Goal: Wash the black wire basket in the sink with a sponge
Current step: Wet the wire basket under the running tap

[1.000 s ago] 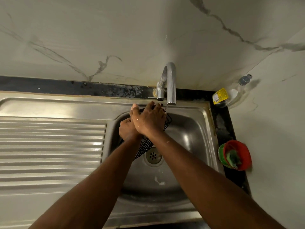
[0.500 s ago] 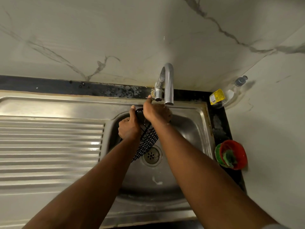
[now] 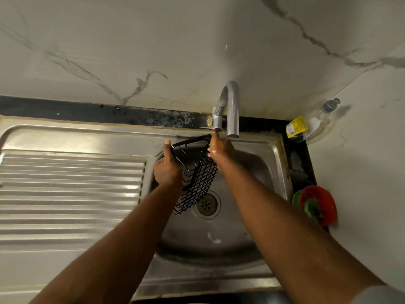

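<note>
Basket (image 3: 198,179) is held in the air over the sink (image 3: 259,172) bowl, tilted, top end up near the tap (image 3: 232,110), low corner hanging just above the drain (image 3: 206,204). Can't tell if that corner touches the bowl.

Left grip (image 3: 167,170) is clamped on the basket's left edge, thumb lying straight up along the rim. Right grip (image 3: 221,148) is wet and curled round the top right corner, directly under the spout; its thumb tip sits just below the tap's valve body.

Ribbed drainboard (image 3: 72,189) is left of the bowl. On the black worktop (image 3: 299,165) to the right: red bowl (image 3: 324,200) with a green scrubber (image 3: 312,208) in it, and further back in the corner a clear bottle (image 3: 315,123) with a yellow label. Marble wall (image 3: 153,40) sits behind.
</note>
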A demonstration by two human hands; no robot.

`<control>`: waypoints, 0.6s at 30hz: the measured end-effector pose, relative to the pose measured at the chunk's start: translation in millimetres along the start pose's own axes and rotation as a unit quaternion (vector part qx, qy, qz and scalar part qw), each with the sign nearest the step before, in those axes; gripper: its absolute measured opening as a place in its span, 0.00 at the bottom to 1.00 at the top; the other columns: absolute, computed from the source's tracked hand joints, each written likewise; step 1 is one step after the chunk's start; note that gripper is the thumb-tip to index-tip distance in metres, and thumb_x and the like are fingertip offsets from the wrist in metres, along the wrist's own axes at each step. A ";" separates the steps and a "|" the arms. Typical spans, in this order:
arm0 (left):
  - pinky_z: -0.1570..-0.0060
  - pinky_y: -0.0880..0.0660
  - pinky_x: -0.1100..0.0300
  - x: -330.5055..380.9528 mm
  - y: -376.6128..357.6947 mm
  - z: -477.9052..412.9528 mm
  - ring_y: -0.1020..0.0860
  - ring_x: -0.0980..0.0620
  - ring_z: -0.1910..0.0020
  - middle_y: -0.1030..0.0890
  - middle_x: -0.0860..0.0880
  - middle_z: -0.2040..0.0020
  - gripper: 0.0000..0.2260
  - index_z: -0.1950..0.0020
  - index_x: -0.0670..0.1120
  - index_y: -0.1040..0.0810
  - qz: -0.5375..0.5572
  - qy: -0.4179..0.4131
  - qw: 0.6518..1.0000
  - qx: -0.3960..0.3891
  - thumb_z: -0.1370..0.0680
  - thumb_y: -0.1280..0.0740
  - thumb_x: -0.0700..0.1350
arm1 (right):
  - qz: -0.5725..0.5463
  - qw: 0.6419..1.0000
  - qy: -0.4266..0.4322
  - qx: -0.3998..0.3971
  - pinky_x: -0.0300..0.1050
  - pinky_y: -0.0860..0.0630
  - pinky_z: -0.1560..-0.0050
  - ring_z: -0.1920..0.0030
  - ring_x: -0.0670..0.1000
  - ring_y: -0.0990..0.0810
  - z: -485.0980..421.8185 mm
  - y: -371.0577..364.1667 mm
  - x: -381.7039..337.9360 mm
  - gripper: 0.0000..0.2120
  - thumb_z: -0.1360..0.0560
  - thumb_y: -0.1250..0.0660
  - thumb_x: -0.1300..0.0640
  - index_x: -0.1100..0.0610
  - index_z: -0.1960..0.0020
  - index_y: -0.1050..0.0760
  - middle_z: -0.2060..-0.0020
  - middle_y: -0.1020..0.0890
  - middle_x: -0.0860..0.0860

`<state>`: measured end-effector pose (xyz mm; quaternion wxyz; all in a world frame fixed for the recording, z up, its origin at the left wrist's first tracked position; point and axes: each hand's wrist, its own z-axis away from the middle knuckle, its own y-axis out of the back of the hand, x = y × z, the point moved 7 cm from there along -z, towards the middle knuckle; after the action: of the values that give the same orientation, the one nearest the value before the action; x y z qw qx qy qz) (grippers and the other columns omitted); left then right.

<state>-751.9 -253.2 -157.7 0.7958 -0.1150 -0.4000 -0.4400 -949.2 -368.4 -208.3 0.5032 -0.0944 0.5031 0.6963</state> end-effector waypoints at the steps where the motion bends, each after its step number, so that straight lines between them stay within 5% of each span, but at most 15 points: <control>1: 0.58 0.25 0.52 -1.0 1.1 -0.6 0.22 0.48 0.57 0.18 0.45 0.52 0.25 0.55 0.53 0.24 0.004 0.003 1.000 -0.004 0.22 0.41 0.75 | -0.019 1.000 0.014 0.000 0.62 0.18 0.44 0.46 0.62 0.16 7.0 0.9 -1.3 0.40 0.27 0.49 0.28 0.62 0.42 0.22 0.45 0.16 0.62; 5: 0.52 0.24 0.53 -21.4 1.0 -8.4 0.20 0.49 0.54 0.16 0.46 0.52 0.30 0.45 0.46 0.20 0.078 0.061 0.995 -0.035 0.22 0.39 0.73 | -0.183 0.983 -0.009 0.005 0.46 0.20 0.54 0.55 0.49 0.15 60.5 15.9 0.7 0.22 0.18 0.40 0.38 0.55 0.49 0.18 0.54 0.14 0.50; 9: 0.53 0.24 0.53 -47.9 5.1 -8.9 0.20 0.48 0.53 0.18 0.45 0.51 0.21 0.48 0.48 0.24 0.076 0.087 0.993 -0.015 0.17 0.40 0.66 | -0.203 0.978 -0.038 0.029 0.51 0.23 0.54 0.57 0.51 0.18 74.9 13.6 23.1 0.17 0.20 0.43 0.42 0.50 0.54 0.20 0.58 0.16 0.47; 11: 0.57 0.25 0.54 -51.2 3.9 -14.0 0.22 0.50 0.58 0.19 0.48 0.60 0.17 0.54 0.49 0.24 0.096 0.081 0.991 -0.035 0.16 0.39 0.61 | -0.197 0.980 -0.029 0.021 0.46 0.29 0.60 0.63 0.49 0.24 78.8 17.2 22.4 0.15 0.18 0.42 0.47 0.52 0.57 0.22 0.62 0.20 0.46; 14: 0.68 0.30 0.60 -30.4 -4.1 -22.4 0.25 0.51 0.67 0.22 0.51 0.68 0.19 0.59 0.49 0.23 0.105 0.030 0.988 -0.114 0.14 0.40 0.58 | -0.148 0.988 0.046 0.022 0.42 0.33 0.65 0.66 0.48 0.28 79.8 31.3 9.7 0.15 0.16 0.43 0.52 0.55 0.58 0.25 0.66 0.24 0.49; 18: 0.51 0.18 0.52 17.7 -20.8 -31.3 0.16 0.47 0.54 0.14 0.44 0.53 0.15 0.45 0.45 0.17 -0.026 -0.119 0.970 -0.212 0.14 0.37 0.55 | -0.066 0.987 0.140 0.036 0.40 0.34 0.70 0.70 0.46 0.29 83.0 44.1 -22.9 0.17 0.15 0.44 0.54 0.51 0.63 0.31 0.69 0.26 0.48</control>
<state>-746.4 -292.9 -168.7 0.6883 -0.3221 -0.3919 -0.5186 -942.2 -315.6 -127.5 0.4753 -0.2058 0.5865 0.6227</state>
